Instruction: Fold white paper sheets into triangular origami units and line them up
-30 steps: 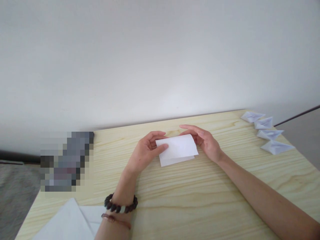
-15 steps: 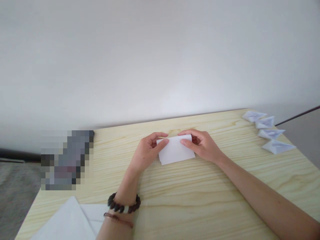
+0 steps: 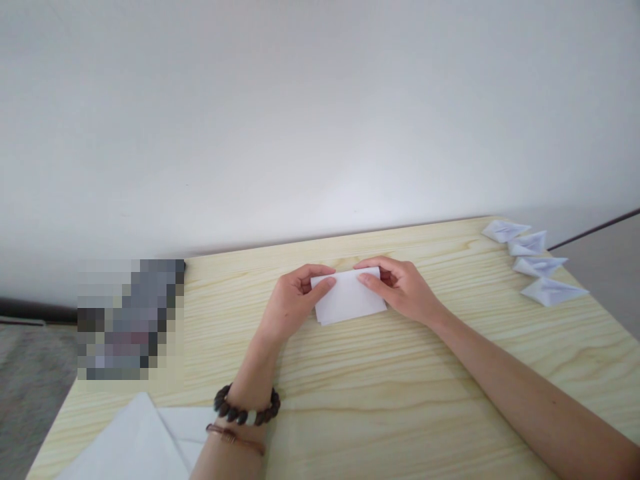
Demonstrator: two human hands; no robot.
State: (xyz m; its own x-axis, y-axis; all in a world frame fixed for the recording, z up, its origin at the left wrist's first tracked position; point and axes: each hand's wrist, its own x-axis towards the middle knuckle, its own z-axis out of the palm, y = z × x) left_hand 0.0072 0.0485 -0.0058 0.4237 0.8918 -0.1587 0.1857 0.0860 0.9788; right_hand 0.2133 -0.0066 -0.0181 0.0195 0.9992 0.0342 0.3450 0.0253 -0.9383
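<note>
A small sheet of white paper [image 3: 349,299], folded into a rectangle, is held between both hands over the middle of the table. My left hand [image 3: 295,303] pinches its upper left corner, thumb on the near face and fingers behind the top edge. At the upper right corner my right hand [image 3: 400,287] grips it the same way, thumb in front. The folded edge is at the top, and the layers at the lower left corner are slightly offset. Fingers behind the paper are partly hidden. A dark bead bracelet [image 3: 247,408] and a thin brown band circle my left wrist.
Several folded white paper boats [image 3: 554,291] stand in a row at the table's right edge. White paper sheets [image 3: 117,443] lie at the near left. A pixelated dark flat object [image 3: 137,313] rests on the left of the wooden table [image 3: 360,400]. A wall rises behind.
The folded paper's top edge looks slightly flatter under both thumbs. Both hands keep their grip and barely move; the whole view has shifted slightly.
</note>
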